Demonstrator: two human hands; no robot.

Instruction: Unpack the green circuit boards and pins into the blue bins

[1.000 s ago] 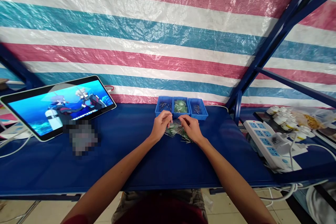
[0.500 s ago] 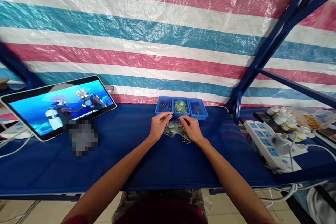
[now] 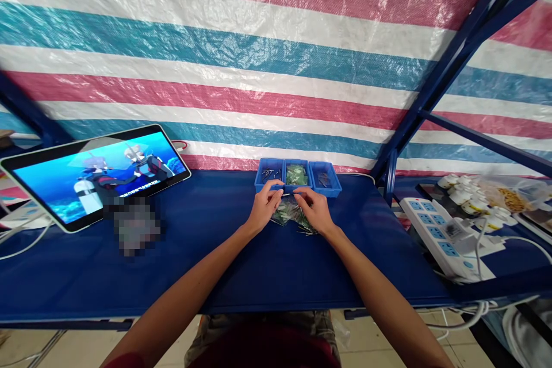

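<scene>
My left hand [image 3: 264,206] is closed in a pinch just in front of the blue bins. My right hand [image 3: 315,207] faces it, thumb and fingertips also drawn together. Something thin and small seems to lie between the fingertips, too small to name. Under and between both hands is a pile of small clear bags with green in them [image 3: 282,214]. Thin dark pin-like pieces [image 3: 307,232] stick out by my right hand. Behind stand the left blue bin [image 3: 269,162] with dark thin pieces, the middle bin with greenish packets [image 3: 296,173], and the right bin [image 3: 338,185] with a few thin pieces.
A tablet [image 3: 99,175] playing a video leans at the left, beside a blurred patch [image 3: 137,227]. At the right lie a white power strip [image 3: 435,236] with cables and several white bottles [image 3: 474,204]. Blue metal posts [image 3: 426,98] and a striped sheet [image 3: 241,57] stand behind the blue table [image 3: 181,270].
My left hand has shifted slightly right, its fingers turned a little differently. My right hand stays almost in place. The bins and pile look the same.
</scene>
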